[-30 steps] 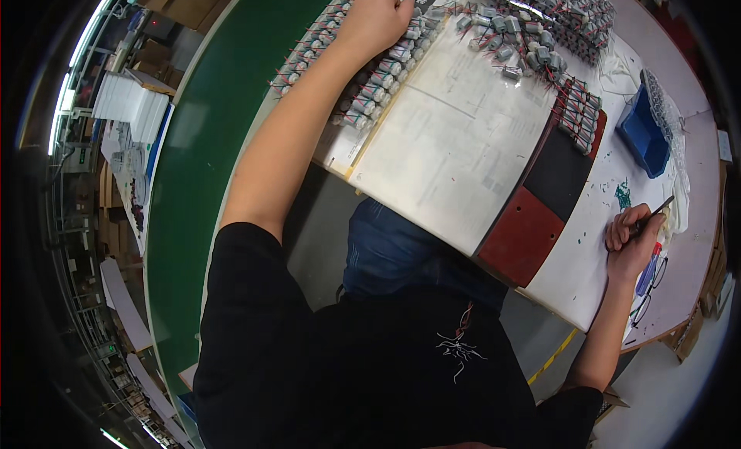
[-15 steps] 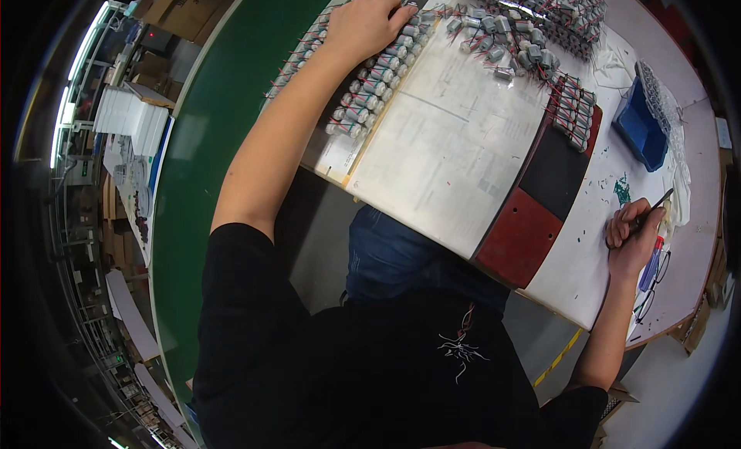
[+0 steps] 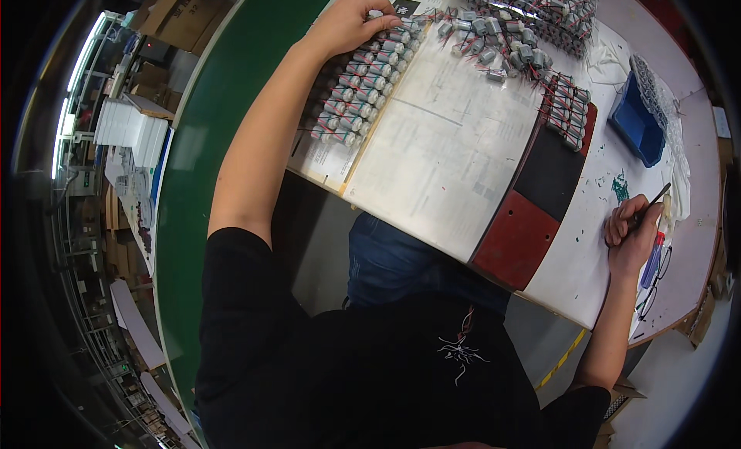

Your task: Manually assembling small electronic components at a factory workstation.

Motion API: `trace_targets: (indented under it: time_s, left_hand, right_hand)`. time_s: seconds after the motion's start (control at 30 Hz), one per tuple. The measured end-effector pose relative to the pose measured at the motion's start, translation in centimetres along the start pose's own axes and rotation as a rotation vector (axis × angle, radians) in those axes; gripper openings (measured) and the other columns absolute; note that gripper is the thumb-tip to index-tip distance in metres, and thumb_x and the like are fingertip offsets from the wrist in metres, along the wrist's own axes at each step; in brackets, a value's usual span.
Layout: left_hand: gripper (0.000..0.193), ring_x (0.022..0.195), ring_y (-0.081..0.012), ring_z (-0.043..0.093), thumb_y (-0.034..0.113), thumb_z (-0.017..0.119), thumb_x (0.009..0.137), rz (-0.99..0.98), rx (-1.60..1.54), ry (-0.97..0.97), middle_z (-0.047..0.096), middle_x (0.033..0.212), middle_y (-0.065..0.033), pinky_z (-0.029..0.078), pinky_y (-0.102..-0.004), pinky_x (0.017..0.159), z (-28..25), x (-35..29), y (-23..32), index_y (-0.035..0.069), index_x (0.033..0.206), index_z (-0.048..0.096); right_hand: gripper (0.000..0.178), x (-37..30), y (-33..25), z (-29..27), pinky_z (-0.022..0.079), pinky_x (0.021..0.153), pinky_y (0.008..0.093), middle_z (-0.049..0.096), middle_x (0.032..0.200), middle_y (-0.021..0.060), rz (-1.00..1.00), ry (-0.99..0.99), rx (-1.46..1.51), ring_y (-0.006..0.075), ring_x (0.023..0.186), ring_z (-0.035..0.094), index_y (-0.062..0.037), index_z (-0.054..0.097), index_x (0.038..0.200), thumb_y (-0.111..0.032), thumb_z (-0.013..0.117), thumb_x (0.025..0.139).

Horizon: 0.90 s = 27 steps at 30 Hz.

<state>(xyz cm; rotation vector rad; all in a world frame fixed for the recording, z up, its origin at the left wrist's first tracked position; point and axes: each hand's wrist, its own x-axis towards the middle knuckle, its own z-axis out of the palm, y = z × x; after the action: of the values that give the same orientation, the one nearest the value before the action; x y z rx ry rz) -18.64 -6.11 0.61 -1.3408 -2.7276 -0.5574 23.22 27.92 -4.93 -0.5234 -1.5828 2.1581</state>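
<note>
At the far left of the bench, my left hand (image 3: 356,21) is curled over the far end of a block of small motors (image 3: 359,86), thumb and fingers against them. These motors are silvery cylinders with white ends and red and green wires, lying side by side in rows. Some of its fingertips are hidden behind the hand. My right hand (image 3: 633,229) rests at the right side, closed round a slim dark tool (image 3: 661,192) whose tip points up and away; it looks like tweezers.
Loose motors (image 3: 502,44) lie heaped at the far middle, before a stacked block of motors (image 3: 556,17). Another small group (image 3: 567,109) sits on a red and black board (image 3: 517,237). A blue bin (image 3: 639,125), green scraps (image 3: 620,188) and glasses (image 3: 656,283) are to the right.
My left hand has shifted a little left and away. The dark gap between the motor rows no longer shows; the rows now look close together. My right hand stays in place.
</note>
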Motion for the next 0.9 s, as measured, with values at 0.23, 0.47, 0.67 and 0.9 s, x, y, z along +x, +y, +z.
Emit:
trace_targets:
  time_s: [0.23,0.47,0.67,0.9]
  left_hand:
    - [0.029,0.103,-0.0332,0.057,0.034,0.069,0.096,0.310,-0.053,0.082,0.056,0.106,-0.0170,0.046,-0.0426,0.090,-0.8,-0.4,0.4,0.007,0.106,0.071]
    - [0.056,0.125,-0.0319,0.060,0.054,0.048,0.101,0.334,0.173,0.194,0.063,0.135,-0.0146,0.048,-0.0448,0.102,1.2,-0.8,-0.2,0.011,0.133,0.064]
    - [0.069,0.148,-0.0279,0.033,0.056,0.038,0.104,0.299,0.370,-0.033,0.037,0.159,-0.0134,0.023,-0.0445,0.121,2.0,-2.9,0.6,0.010,0.156,0.033]
    - [0.078,0.155,-0.0252,0.022,0.061,0.030,0.104,0.279,0.486,-0.076,0.024,0.168,-0.0087,0.013,-0.0450,0.126,2.1,-4.8,1.4,0.010,0.163,0.019]
  right_hand:
    - [0.055,0.0,0.0,-0.1,0.026,0.043,0.0242,0.035,0.057,-0.0037,0.003,-0.007,-0.004,0.0075,0.044,0.028,-0.0113,0.046,0.079,-0.056,0.032,0.109]
    - [0.057,0.0,0.0,0.1,0.025,0.043,0.0248,0.035,0.056,-0.0038,0.009,0.013,-0.023,0.0075,0.045,0.029,-0.0108,0.046,0.079,-0.058,0.031,0.109]
    - [0.058,-0.1,-0.1,-0.1,0.025,0.043,0.0250,0.035,0.056,-0.0038,0.006,0.018,-0.033,0.0074,0.044,0.029,-0.0104,0.047,0.079,-0.058,0.031,0.109]
    - [0.058,0.1,-0.1,0.1,0.025,0.042,0.0247,0.035,0.057,-0.0038,0.006,0.017,-0.037,0.0072,0.044,0.029,-0.0106,0.047,0.079,-0.058,0.031,0.109]
